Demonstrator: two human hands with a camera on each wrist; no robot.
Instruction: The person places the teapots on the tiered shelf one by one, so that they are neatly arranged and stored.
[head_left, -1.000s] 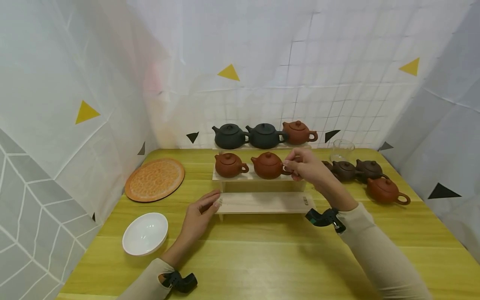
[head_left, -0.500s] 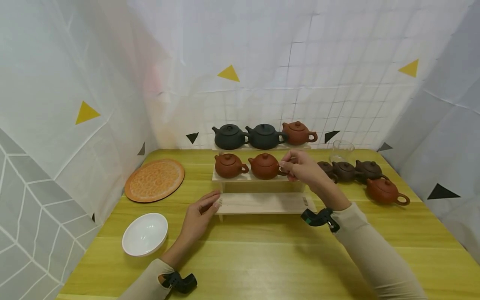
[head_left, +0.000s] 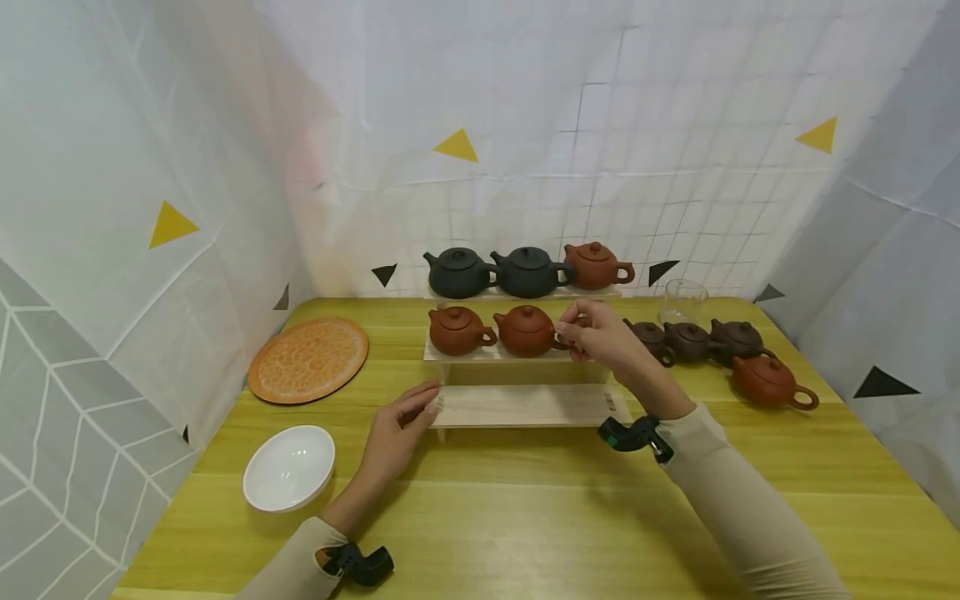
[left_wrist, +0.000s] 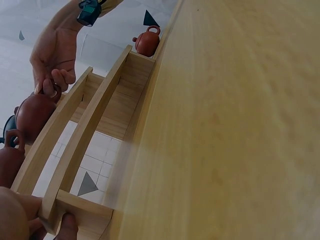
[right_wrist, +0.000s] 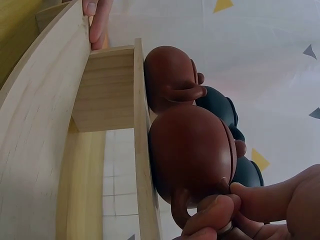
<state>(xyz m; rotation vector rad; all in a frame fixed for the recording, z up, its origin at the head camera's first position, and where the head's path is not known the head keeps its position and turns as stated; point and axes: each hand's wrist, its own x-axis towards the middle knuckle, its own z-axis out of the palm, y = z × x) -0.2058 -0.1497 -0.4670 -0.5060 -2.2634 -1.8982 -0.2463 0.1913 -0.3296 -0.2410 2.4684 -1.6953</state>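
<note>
My right hand (head_left: 603, 333) pinches the handle of a reddish-brown teapot (head_left: 525, 331), which stands upright on the middle tier of a pale wooden stepped stand (head_left: 525, 405). In the right wrist view, the thumb and fingers close round the handle. Just left of it sits a second reddish-brown teapot (head_left: 457, 332) with its handle facing right. On the top tier stand two black teapots (head_left: 459, 273) and another reddish-brown teapot (head_left: 594, 268). My left hand (head_left: 396, 429) grips the left end of the bottom tier, and its fingers (left_wrist: 67, 227) wrap under the board.
To the right are several dark brown teapots (head_left: 687, 343), a reddish-brown teapot (head_left: 768, 383) and a clear glass (head_left: 684, 300). On the left side of the table (head_left: 517, 517) lie a round orange mat (head_left: 309, 360) and a white bowl (head_left: 289, 468).
My right hand has slid the held teapot a little to the left along the middle tier, closer to its neighbour. The left hand stays at the stand's end.
</note>
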